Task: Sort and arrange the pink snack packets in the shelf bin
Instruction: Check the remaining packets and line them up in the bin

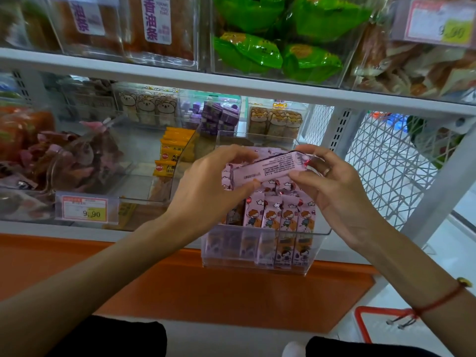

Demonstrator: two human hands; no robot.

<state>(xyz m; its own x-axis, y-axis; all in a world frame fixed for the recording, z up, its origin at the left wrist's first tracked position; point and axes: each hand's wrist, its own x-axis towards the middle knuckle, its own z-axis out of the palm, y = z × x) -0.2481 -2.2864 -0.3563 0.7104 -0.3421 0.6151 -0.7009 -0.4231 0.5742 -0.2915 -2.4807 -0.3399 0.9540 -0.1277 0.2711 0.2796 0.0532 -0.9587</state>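
While held crosswise above the clear bin (265,249), lies flat, printed back up: one pink packet (268,168), long axis running left to right, slightly higher at the right end. Gripped at both ends. Left hand (206,181) curled round the left end, thumb below near the lower edge, fingers folded over the top. Right hand (332,181) pinching the right end, thumb beneath and fingertips above, a ring on one finger. Neither nearer than the other; both on it, so shared equally.

Directly below, standing upright in the bin's front row (279,215), faces forward: more pink packets, long axes vertical, tight side by side. Behind that row, under the held packet, lying loose and tilted: a few more, only partly seen. Hence the key relation: held packet horizontal, row vertical, roughly a quarter turn apart. Probably calls for turning one end down before slotting in; likely easier by letting go with one hand and tipping with the other. Which gap would take it cannot be told, since the hands and the packet hide the back of the bin.

Sits at the shelf's right end, front edge overhanging the orange ledge (231,292): the bin itself. To its left, yellow packets (172,150) in a neighbouring bin.
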